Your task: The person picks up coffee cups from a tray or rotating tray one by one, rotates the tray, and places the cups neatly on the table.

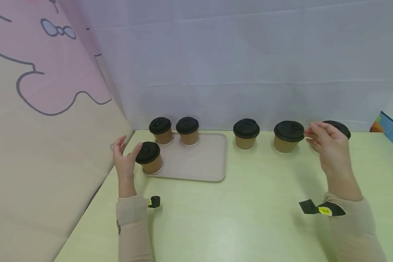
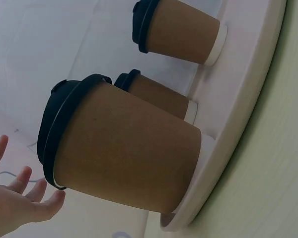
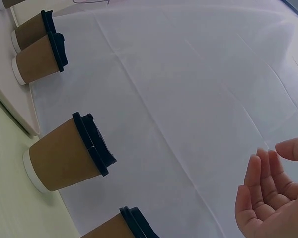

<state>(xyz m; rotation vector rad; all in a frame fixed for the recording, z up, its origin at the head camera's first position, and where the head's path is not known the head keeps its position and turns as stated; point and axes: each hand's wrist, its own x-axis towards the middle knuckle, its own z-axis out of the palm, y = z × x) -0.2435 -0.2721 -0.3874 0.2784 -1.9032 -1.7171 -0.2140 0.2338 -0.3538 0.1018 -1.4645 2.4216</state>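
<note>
My left hand (image 1: pixel 125 162) stands with spread, loosely bent fingers just left of a brown paper cup with a black lid (image 1: pixel 152 165). That cup stands upright on the front left corner of a beige tray (image 1: pixel 196 162). In the left wrist view, the fingertips (image 2: pixel 53 202) are right at the lid's rim. My right hand (image 1: pixel 332 147) is raised over the right side of the table, fingers loosely bent and holding nothing. Behind it, another lidded cup (image 1: pixel 340 128) is partly hidden. Beside its fingertips stands a similar cup (image 1: pixel 285 145).
Two more lidded cups, one at the tray's back left corner (image 1: pixel 163 137) and one to its right (image 1: pixel 189 138), stand on the tray. Another cup (image 1: pixel 245 142) is on the table right of the tray. A pale cloth wall (image 1: pixel 249 65) rises behind the table.
</note>
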